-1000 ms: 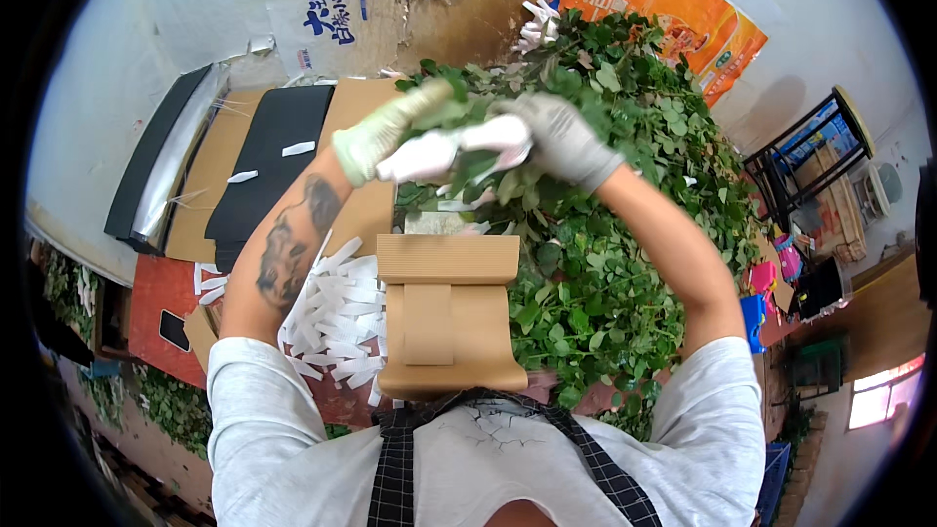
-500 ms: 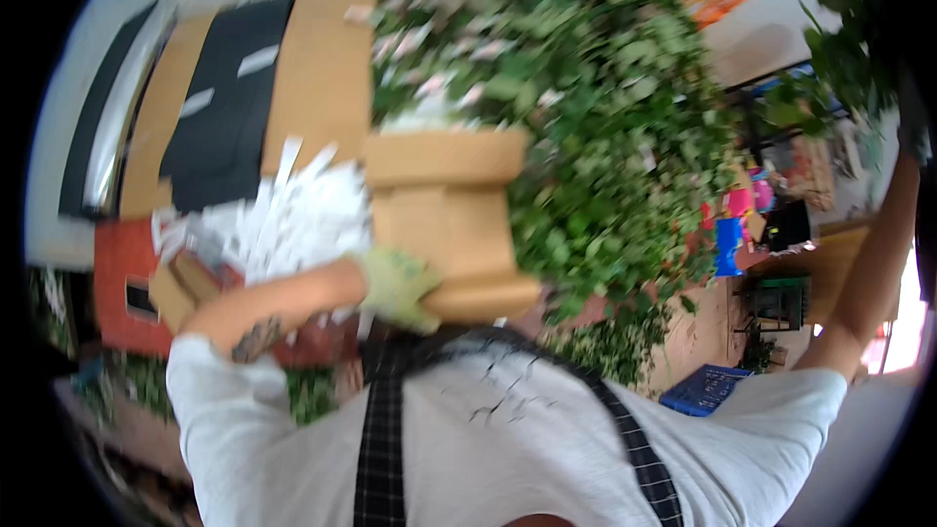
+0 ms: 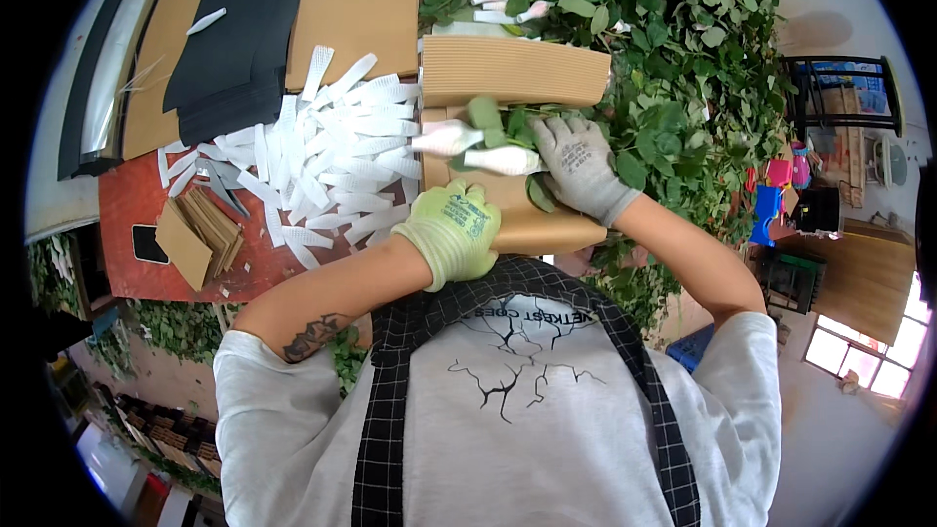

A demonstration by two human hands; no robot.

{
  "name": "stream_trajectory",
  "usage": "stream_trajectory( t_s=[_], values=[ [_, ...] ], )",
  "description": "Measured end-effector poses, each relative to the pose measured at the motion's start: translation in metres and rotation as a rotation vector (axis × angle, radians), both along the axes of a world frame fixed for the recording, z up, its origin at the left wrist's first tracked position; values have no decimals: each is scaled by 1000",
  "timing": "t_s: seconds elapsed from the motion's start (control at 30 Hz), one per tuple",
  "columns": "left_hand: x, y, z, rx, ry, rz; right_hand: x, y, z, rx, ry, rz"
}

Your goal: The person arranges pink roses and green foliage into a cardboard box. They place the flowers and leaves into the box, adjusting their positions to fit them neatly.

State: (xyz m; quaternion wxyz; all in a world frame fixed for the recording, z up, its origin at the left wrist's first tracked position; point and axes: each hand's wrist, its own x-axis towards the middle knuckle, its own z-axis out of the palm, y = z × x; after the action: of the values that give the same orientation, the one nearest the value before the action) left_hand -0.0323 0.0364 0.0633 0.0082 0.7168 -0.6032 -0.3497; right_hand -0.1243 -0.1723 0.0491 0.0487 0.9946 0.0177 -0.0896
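Two roses (image 3: 504,161), their buds in white mesh sleeves, lie side by side on a corrugated cardboard wrap (image 3: 535,222), buds pointing left. My right hand (image 3: 580,168), in a grey glove, is closed over their leaves and stems; the stems under the palm are hidden. At the wrap's near left edge rests my left hand (image 3: 453,224), in a yellow-green glove. Its fingers are curled inward, and whatever they hold, if anything, is hidden. Beside the wrap spreads a heap of white mesh sleeves (image 3: 337,137) on the red table (image 3: 115,259).
A large pile of leafy roses (image 3: 698,68) covers the far right. Black sheets (image 3: 239,49) and brown cardboard sheets (image 3: 356,10) lie far left. Grey scissors (image 3: 223,183), folded cardboard pieces (image 3: 198,237) and a phone (image 3: 149,243) lie on the table's left.
My right hand has come in from the far right, and two sleeved roses now lie on the wrap. My left hand has shifted slightly along the wrap's near edge.
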Motion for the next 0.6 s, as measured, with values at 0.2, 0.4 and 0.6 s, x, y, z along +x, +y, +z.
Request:
stream_trajectory(
  t_s=[0.2,0.4,0.6],
  values=[
    [0,9,-2,-85,6,81,-3,-3,79,198,-36,135],
    [42,38,4,-443,238,250,1,7,19,336,-104,80],
    [54,17,-9,-669,-130,408,9,-11,-5,385,-184,99]
  ],
)
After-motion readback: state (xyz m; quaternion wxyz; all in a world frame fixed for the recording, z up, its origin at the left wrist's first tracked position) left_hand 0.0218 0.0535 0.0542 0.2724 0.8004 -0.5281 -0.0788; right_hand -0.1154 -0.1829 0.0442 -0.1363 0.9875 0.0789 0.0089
